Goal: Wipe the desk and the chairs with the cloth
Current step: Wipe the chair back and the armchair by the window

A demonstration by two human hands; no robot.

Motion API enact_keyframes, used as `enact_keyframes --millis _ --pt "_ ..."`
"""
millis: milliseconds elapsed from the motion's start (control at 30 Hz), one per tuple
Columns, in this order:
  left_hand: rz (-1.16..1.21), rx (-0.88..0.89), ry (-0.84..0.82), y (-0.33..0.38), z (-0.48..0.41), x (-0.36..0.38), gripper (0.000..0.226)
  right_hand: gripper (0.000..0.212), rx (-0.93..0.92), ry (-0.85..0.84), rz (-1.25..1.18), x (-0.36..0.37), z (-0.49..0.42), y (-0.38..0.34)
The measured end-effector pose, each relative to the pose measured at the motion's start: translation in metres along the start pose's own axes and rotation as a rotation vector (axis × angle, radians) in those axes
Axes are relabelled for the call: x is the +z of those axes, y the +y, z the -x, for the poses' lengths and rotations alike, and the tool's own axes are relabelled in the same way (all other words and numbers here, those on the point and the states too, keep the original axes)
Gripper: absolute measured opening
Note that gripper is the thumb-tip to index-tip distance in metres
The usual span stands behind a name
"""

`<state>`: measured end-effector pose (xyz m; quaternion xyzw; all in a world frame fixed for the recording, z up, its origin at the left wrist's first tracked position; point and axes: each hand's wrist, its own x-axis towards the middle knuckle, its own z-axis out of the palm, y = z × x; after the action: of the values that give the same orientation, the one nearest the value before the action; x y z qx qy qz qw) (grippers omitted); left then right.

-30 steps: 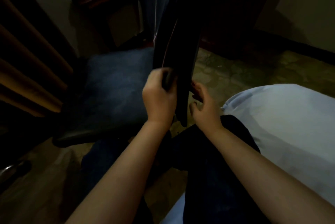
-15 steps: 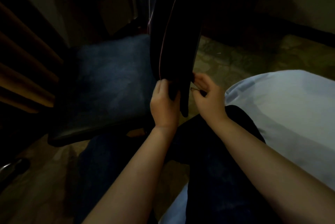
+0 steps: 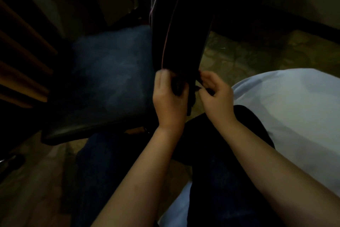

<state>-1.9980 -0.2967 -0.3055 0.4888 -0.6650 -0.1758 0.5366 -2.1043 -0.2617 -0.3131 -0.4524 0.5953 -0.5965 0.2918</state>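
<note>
Left hand [image 3: 170, 101] grips dark chair back [image 3: 184, 33] bottom; right hand [image 3: 217, 96] pinches edge.

Dim patterned floor [image 3: 248, 55] (wooden slats [image 3: 24, 81] left)

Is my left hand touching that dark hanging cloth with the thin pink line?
Touching. The head view shows the left hand wrapped round the lower end of the dark hanging cloth, gripping it.
</note>
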Motion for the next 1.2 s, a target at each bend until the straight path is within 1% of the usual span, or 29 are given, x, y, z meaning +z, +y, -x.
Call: enact_keyframes --millis 100,200,267,367,500,567,667,800,900,1000,1133,1200 --pt "-0.027 -0.154 -0.12 -0.033 0.024 0.012 0.022 0.04 -0.002 0.009 0.007 0.0 0.0 0.002" --pt "-0.067 -0.222 -0.249 -0.06 0.041 0.017 0.019 0.04 0.015 0.008 -0.004 -0.001 -0.002 0.004" --pt "-0.081 -0.25 -0.277 -0.069 0.046 0.018 0.02 0.04 0.006 0.012 0.001 -0.001 -0.001 0.004" --pt "-0.047 -0.238 -0.197 -0.06 0.045 0.017 0.02 0.04 0.007 0.018 -0.002 0.0 -0.002 0.005" --pt "0.047 -0.111 0.006 -0.03 0.029 0.014 0.017 0.04 0.02 0.023 -0.019 0.001 -0.002 0.006" --pt "0.042 -0.115 0.02 -0.031 0.03 0.02 0.02 0.041 0.013 0.02 -0.016 0.002 -0.002 0.004" --pt "0.024 -0.238 -0.056 -0.047 0.046 0.03 0.022 0.042 0.006 0.04 -0.021 0.002 -0.002 0.002" --pt "-0.017 -0.217 -0.144 -0.072 0.057 0.036 0.025 0.041 0.016 0.042 -0.04 0.002 -0.001 0.003" --pt "-0.015 -0.261 -0.216 -0.082 0.057 0.039 0.023 0.04 0.031 0.041 -0.057 0.003 -0.001 0.005" --pt "-0.023 -0.339 -0.27 -0.091 0.061 0.043 0.02 0.039 0.045 0.047 -0.055 0.004 -0.002 0.005" --pt "-0.045 -0.526 -0.401 -0.102 0.061 0.046 0.019 0.038 0.046 0.05 -0.052 0.002 -0.003 0.007" --pt "-0.033 -0.562 -0.41 -0.102 0.058 0.044 0.016 0.039 0.033 0.046 -0.031 0.002 -0.003 0.008"
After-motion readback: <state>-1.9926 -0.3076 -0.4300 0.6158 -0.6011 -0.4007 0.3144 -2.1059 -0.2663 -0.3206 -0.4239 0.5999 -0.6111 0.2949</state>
